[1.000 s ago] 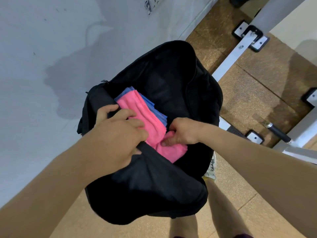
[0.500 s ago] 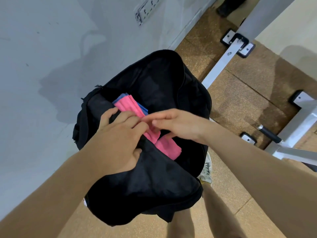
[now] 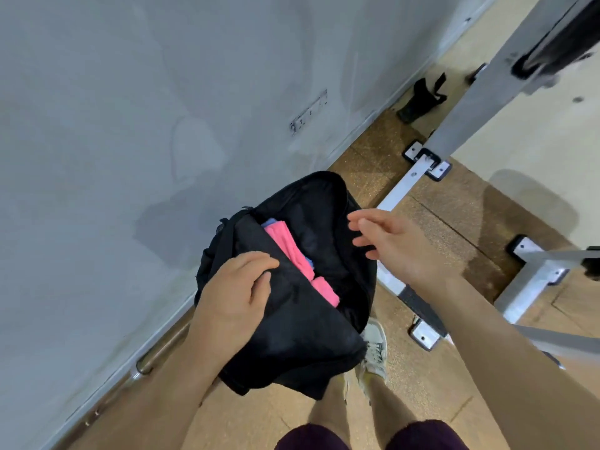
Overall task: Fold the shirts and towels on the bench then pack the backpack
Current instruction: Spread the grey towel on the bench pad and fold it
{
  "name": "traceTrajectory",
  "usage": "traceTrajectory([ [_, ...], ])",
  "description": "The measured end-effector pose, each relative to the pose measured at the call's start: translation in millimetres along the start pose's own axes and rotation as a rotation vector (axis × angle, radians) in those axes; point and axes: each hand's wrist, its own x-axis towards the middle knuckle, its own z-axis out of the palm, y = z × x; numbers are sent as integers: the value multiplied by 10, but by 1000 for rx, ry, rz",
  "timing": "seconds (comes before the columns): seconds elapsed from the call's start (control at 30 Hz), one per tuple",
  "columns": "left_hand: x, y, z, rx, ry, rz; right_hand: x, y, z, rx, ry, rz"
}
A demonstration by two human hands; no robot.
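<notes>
Grips the near flap of the backpack (image 3: 308,336) with the left hand (image 3: 238,287), knuckles up, fingers bent over the fabric, thumb tucked beside them. Extends the bare left forearm from the lower left. Holds the right hand (image 3: 393,245) out to the right and higher, fingers (image 3: 367,219) loosely spread and nearly straight, gripping nothing. Appears clear of the fabric, though blur makes a light touch hard to rule out. Stretches the bare right forearm from the lower right corner.
</notes>
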Motion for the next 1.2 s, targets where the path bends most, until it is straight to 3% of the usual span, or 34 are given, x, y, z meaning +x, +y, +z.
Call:
traceTrajectory([
  [0.23,-307,879,-922,-285,190,27,-1252,-800,-695,-77,307,-233],
  [0.47,-478,2090,-1551,-339,324,346,-2352,-1251,-1383,-203,506,-457],
  [0.6,-580,2733,-1611,-320,341,513,-2751,-1296,-1835,-348,632,-559],
  [0.83,-797,3856,-1233,-310,327,625,-3287,-962,-2786,-381,731,-571],
  [0.9,-866,4179,-1048,-280,278,660,-3409,-843,-3041,-241,718,-584],
  [1.07,-805,4860,-820,-143,109,725,-3487,-634,-3609,500,613,-486],
  [1.2,-525,5215,-870,21,133,773,-3306,-563,-3895,677,554,-376],
])
